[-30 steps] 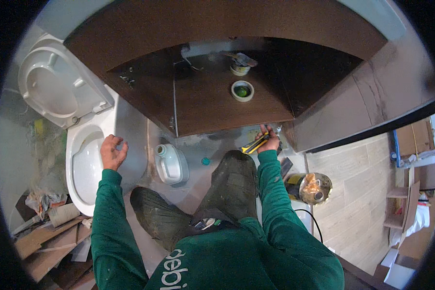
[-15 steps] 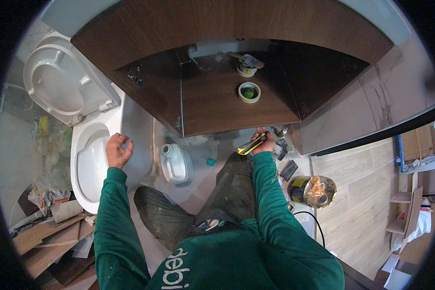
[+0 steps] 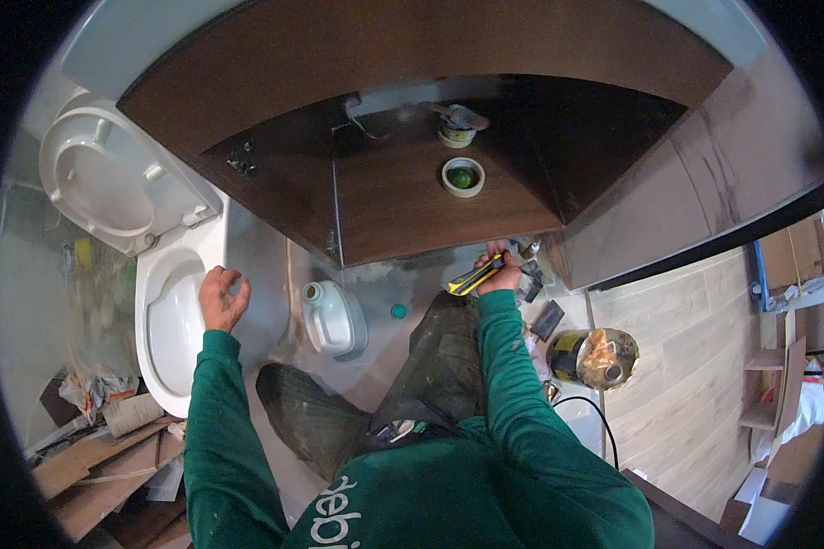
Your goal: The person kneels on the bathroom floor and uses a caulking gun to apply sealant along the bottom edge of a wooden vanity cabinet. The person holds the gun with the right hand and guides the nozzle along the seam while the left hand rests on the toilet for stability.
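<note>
My left hand [image 3: 224, 297] is beside the rim of a white toilet [image 3: 167, 389], its fingers loosely bent and apart with nothing in them. In front of the dark wood cabinet [image 3: 449, 240], my right hand [image 3: 501, 274] grips a yellow and black utility knife [image 3: 473, 275]. Between my hands, on the floor, stands a pale plastic jug [image 3: 335, 320] with its mouth uncovered. A teal cap [image 3: 398, 312] lies near my knee. Inside the cabinet are a roll of tape [image 3: 463, 190] with something green in its middle and a small tub [image 3: 455, 137] with a brush-like tool across it.
To the right stands an open, stained metal can [image 3: 613, 361], with a dark block [image 3: 547, 320] near it and a black cable [image 3: 604, 421] below. Scrap boards [image 3: 110, 457] are piled at lower left. Cardboard and shelving [image 3: 769, 393] are at far right.
The view has shifted slightly, so the cabinet and toilet sit a little differently in the picture. My hands hold nearly the same places, the knife still in my right.
</note>
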`<state>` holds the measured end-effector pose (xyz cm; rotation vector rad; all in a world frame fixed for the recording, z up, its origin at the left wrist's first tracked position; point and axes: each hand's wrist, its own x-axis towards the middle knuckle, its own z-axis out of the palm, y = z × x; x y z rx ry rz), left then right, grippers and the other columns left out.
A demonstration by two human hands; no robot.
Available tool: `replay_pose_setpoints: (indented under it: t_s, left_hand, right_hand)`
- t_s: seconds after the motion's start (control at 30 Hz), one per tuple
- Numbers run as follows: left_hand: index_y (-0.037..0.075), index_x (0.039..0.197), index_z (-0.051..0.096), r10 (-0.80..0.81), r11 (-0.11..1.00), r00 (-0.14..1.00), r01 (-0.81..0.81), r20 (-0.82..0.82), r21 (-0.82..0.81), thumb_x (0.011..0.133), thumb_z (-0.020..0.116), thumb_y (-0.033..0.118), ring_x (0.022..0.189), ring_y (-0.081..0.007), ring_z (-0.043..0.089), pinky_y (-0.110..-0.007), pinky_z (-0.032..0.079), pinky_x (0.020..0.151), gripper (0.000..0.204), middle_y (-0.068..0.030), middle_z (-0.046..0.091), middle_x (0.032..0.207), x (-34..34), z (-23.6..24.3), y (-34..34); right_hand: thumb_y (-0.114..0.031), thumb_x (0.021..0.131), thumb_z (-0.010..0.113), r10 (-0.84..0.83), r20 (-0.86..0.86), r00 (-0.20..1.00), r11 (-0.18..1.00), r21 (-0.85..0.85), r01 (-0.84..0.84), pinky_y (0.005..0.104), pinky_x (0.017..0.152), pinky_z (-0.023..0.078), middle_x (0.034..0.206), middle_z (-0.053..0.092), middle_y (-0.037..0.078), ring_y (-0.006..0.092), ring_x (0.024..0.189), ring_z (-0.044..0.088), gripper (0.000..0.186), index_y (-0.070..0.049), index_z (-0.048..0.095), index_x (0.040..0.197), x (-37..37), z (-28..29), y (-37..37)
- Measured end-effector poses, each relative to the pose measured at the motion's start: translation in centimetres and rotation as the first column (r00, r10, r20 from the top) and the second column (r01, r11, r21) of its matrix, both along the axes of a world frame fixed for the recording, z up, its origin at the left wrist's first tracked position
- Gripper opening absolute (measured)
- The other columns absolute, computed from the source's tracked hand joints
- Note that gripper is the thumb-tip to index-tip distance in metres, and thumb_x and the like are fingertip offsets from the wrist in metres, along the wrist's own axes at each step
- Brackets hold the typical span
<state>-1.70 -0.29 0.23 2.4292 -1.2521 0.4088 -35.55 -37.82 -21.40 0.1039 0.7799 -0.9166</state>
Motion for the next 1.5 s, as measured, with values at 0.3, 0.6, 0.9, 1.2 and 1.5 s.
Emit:
replay_pose_setpoints:
  t_s: [0.3,0.6,0.9,1.2,1.5]
  left_hand:
    - [0.004,0.08,0.065,-0.007,1.0,1.0,0.007,-0.013,0.018,0.072,0.068,0.015,0.075,-0.0306,0.058,-0.04,0.047,0.069,0.014,-0.0112,0.056,0.076,-0.2,0.1,-0.2]
    - [0.004,0.08,0.062,-0.049,0.999,0.999,0.049,-0.019,0.01,0.072,0.068,0.014,0.074,-0.0309,0.057,-0.04,0.047,0.068,0.014,-0.0113,0.054,0.075,-0.5,0.4,-0.2]
    - [0.004,0.08,0.062,-0.053,0.999,0.999,0.053,-0.001,-0.004,0.072,0.069,0.014,0.073,-0.0311,0.056,-0.04,0.046,0.067,0.015,-0.0115,0.053,0.075,-0.1,-0.1,-0.1]
    - [0.004,0.078,0.063,-0.024,1.0,1.0,0.024,-0.017,-0.01,0.073,0.068,0.015,0.073,-0.0297,0.058,-0.039,0.047,0.067,0.012,-0.0109,0.054,0.074,-0.1,-0.1,-0.2]
    - [0.004,0.081,0.064,0.022,0.997,1.0,-0.021,-0.014,0.072,0.074,0.068,0.014,0.076,-0.029,0.06,-0.038,0.049,0.07,0.013,-0.0109,0.057,0.077,0.1,-0.4,-0.2]
  right_hand:
    - [-0.024,0.099,0.036,0.14,-0.127,0.982,0.975,-0.155,-0.159,0.0372,0.058,0.047,0.118,0.065,0.009,0.0245,0.065,0.056,0.026,-0.014,0.058,0.11,-2.8,-0.1,-1.0]
    - [-0.018,0.097,0.036,0.375,-0.127,0.918,0.883,-0.254,-0.395,0.0385,0.055,0.05,0.121,0.063,0.017,0.0253,0.062,0.058,0.027,-0.018,0.045,0.122,-6.1,0.9,-4.0]
    - [-0.016,0.095,0.041,0.414,-0.163,0.895,0.878,-0.187,-0.44,0.0381,0.055,0.05,0.116,0.063,0.015,0.0228,0.062,0.056,0.019,-0.016,0.039,0.114,-3.3,1.3,-3.1]
    - [-0.02,0.097,0.039,0.406,-0.148,0.902,0.873,-0.23,-0.431,0.0383,0.056,0.05,0.123,0.061,0.016,0.0242,0.063,0.057,0.029,-0.018,0.045,0.126,-5.9,1.3,-3.8]
    - [-0.021,0.099,0.038,0.434,-0.17,0.885,0.845,-0.263,-0.466,0.0371,0.055,0.05,0.125,0.06,0.019,0.0239,0.06,0.057,0.026,-0.016,0.044,0.123,-5.9,1.6,-4.0]
